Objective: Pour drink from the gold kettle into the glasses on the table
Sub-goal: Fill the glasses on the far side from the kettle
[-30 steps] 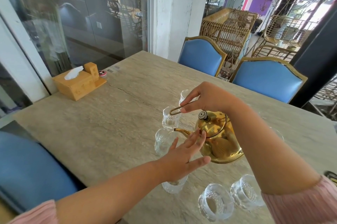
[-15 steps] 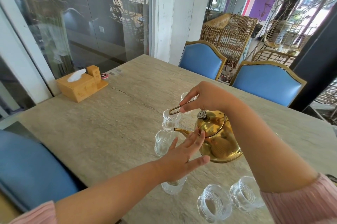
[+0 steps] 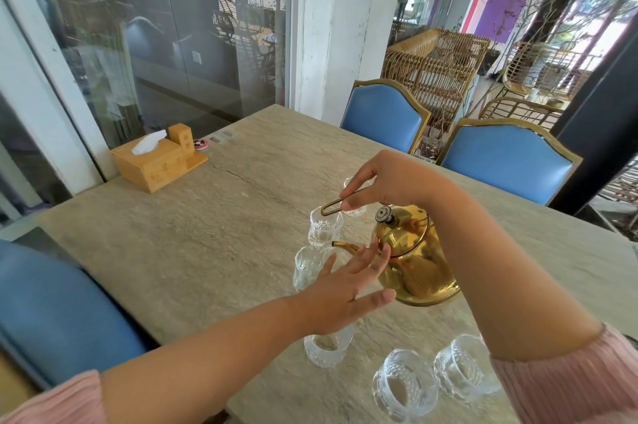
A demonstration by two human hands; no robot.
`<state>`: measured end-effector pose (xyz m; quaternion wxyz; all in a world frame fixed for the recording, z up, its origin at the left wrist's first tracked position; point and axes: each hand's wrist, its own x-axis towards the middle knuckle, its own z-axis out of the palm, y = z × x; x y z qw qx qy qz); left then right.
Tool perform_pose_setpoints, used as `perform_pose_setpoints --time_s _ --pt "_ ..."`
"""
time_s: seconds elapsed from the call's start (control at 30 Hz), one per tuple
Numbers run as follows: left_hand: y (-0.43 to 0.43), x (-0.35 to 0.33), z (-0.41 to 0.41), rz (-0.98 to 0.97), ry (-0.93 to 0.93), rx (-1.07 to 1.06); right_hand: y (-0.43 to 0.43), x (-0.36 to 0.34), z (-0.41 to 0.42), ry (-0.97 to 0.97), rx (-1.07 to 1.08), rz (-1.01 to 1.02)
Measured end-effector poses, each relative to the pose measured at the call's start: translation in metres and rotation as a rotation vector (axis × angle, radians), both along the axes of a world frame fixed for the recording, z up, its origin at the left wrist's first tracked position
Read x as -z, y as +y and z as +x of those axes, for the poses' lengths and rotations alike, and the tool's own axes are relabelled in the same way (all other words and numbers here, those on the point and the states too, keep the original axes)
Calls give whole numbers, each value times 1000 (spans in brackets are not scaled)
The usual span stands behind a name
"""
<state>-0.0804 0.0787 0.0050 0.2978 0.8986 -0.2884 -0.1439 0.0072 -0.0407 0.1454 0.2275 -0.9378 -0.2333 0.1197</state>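
The gold kettle hangs tilted above the stone table, its spout pointing left over a clear glass. My right hand grips the kettle's wire handle from above. Fingers straight, my left hand touches the kettle's side near the lid. More glasses stand around: one behind the spout, one partly hidden by my right hand, one under my left hand, and two near the front edge.
A wooden tissue box sits at the table's far left, with a small round red object beside it. Two blue chairs stand across the table. Another blue chair is at my left.
The view has shifted slightly. Both hands and the tilted kettle keep nearly the same pose over the glasses.
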Motion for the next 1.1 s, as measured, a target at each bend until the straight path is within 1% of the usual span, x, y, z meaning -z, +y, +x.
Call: perform_pose_setpoints --time_s 0.43,0.7,1.1 --pt "7 -6 1 46 9 19 1 1 -2 -17 -2 -6" --pt "6 -8 -1 39 10 16 1 1 -1 -14 6 -3" --pt "3 -2 -1 66 30 7 -6 13 0 1 7 48"
